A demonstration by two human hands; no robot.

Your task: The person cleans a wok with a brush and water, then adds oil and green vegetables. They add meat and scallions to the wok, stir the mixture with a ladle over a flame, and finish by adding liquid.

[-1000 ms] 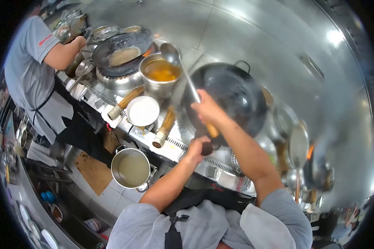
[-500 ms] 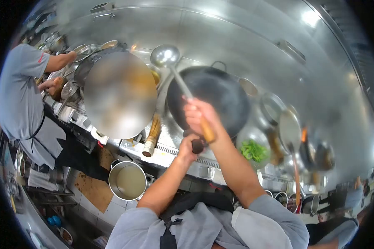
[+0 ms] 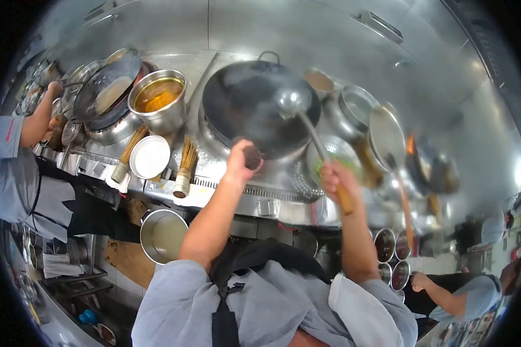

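My left hand (image 3: 241,163) is closed round the dark handle (image 3: 252,157) at the near edge of a large black wok (image 3: 243,107), which sits on the range and steams. In my right hand (image 3: 340,179) is a steel ladle (image 3: 293,100) with a wooden grip. The ladle's bowl hangs over the right part of the wok, its shaft slanting down toward me. Beneath my right forearm and hand, a perforated strainer (image 3: 308,184) holds green vegetables (image 3: 342,155), partly hidden.
Left of the wok stand a pot of orange-yellow oil (image 3: 178,102), a white bowl (image 3: 150,157) and two bamboo brushes (image 3: 186,163). A bucket of cloudy liquid (image 3: 164,236) is below. A co-worker (image 3: 32,162) handles another wok at left. Strainers and pans (image 3: 386,137) crowd the right.
My right hand has swung right with the ladle, its bowl crossing over the wok. My left hand has moved up and left. A large blurred round shape at left no longer covers the oil pot.
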